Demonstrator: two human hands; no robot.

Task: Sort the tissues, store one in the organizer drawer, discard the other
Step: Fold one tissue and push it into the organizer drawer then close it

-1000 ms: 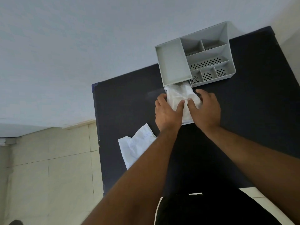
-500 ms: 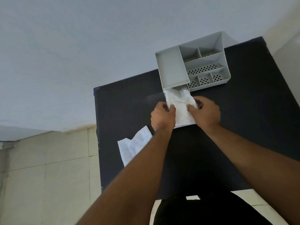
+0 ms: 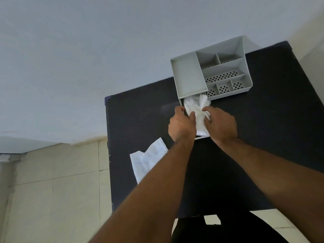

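Note:
A grey organizer (image 3: 191, 78) with several compartments stands at the far side of a dark table (image 3: 263, 130). Its drawer (image 3: 201, 137) is pulled out toward me from under the left compartment. A crumpled white tissue (image 3: 198, 109) lies in the drawer. My left hand (image 3: 181, 125) and my right hand (image 3: 220, 124) both press on the tissue from either side, fingers curled on it. A second white tissue (image 3: 147, 160) lies flat near the table's left edge, partly hidden by my left forearm.
A pale wall rises behind the table. Tiled floor (image 3: 52, 199) shows at the left, beyond the table's left edge. My dark clothing fills the bottom of the view.
The view has shifted slightly. My hands have stayed on the tissue in the drawer, with the fingers moving a little closer together on it.

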